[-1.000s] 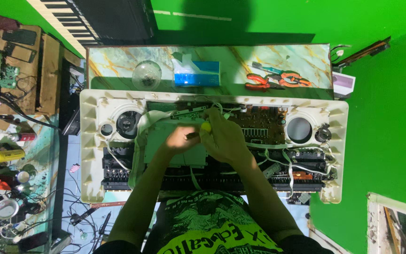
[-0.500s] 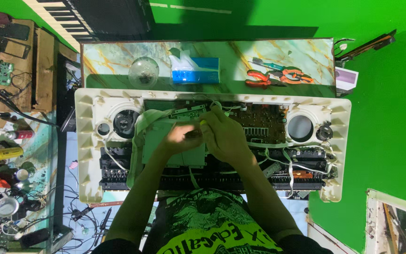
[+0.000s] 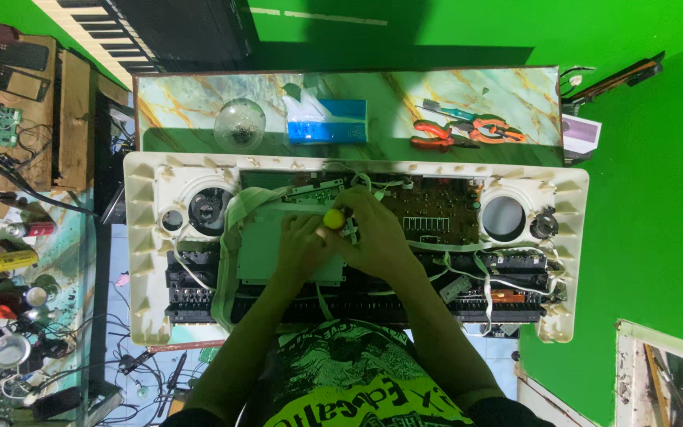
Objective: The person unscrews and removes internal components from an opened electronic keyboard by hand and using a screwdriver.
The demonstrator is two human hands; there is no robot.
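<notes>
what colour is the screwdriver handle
Yellow: the screwdriver handle, between both hands, shows best in the head view.

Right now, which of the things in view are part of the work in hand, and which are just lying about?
In use:
- left hand and right hand
- yellow-handled screwdriver between them
- opened keyboard case
- brown circuit board
- white ribbon cables

Lying about:
- glass bulb
- blue tissue box
- orange pliers
- marble-patterned shelf
</notes>
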